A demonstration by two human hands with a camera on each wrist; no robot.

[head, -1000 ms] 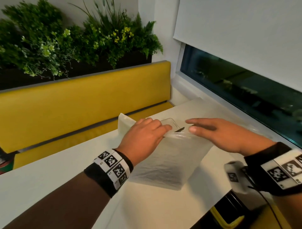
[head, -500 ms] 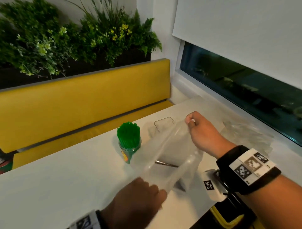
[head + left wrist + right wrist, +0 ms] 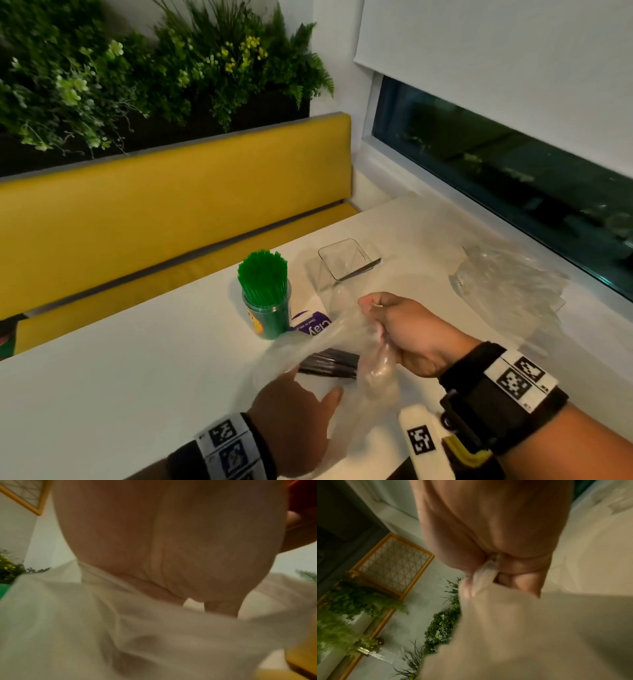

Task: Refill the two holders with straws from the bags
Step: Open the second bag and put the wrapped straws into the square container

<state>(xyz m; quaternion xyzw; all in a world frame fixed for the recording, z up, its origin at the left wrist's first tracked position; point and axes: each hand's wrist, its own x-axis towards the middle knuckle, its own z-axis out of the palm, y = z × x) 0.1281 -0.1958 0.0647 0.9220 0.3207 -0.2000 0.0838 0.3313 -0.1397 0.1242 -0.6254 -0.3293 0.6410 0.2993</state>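
White table (image 3: 102, 394) beside yellow bench (image 3: 171, 205), planter (image 3: 137, 68) above, window (image 3: 513, 178) right. Purple label (image 3: 313, 327) reads "Clay". Right hand (image 3: 407, 334) pinching clear bag (image 3: 342, 342) holding black straws (image 3: 329, 366); left hand (image 3: 294, 414) fingers gripping bag bottom. Green-straw holder (image 3: 265, 298) and clear square holder (image 3: 344, 258) behind.

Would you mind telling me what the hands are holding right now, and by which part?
The right hand pinches the clear plastic bag by a gathered end. The left hand grips the other end; black straws lie inside.

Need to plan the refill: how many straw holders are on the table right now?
2: a round holder packed with green straws, left of centre, and a clear square holder behind it, apparently empty. None seems hidden.
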